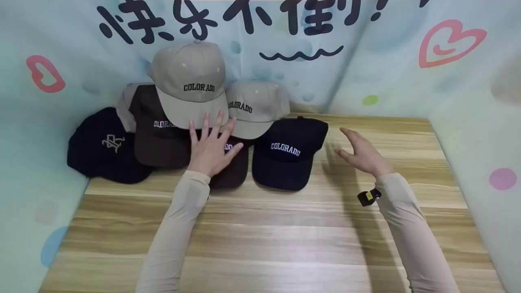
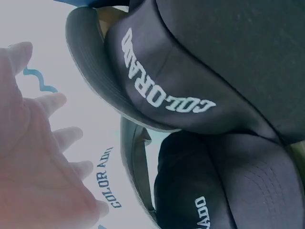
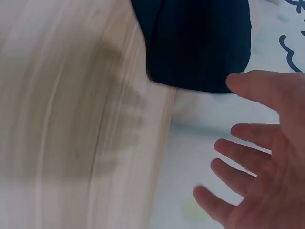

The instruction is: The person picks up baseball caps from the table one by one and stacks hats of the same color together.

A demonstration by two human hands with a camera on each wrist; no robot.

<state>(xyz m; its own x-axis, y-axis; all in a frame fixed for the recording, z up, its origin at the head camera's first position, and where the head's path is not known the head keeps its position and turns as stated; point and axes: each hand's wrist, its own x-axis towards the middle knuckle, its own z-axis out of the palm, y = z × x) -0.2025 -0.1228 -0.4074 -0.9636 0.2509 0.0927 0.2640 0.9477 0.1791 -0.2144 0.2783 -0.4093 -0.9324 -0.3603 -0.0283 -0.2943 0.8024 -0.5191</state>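
Note:
My left hand [image 1: 211, 150], fingers spread and straight, overlaps the brim of the upper beige baseball cap [image 1: 193, 73] marked COLORADO. Beneath that hand sits a dark brown cap [image 1: 234, 173], partly hidden by it. Another dark brown cap [image 2: 162, 71] lies to its left, under the beige one. To the right a second beige cap [image 1: 262, 97] rests behind a navy COLORADO cap [image 1: 285, 156]. My right hand [image 1: 364, 154] hovers just right of this navy cap, holding nothing, thumb and fingers apart. In the right wrist view its thumb tip overlaps the navy cap's edge [image 3: 200, 52].
At the far left a navy cap [image 1: 95, 148] with a stitched emblem leans by the side cloth. Part of another beige cap [image 1: 125, 103] shows behind the brown one. A printed cloth [image 1: 386, 61] walls the back and sides of the wood-grain table [image 1: 285, 236].

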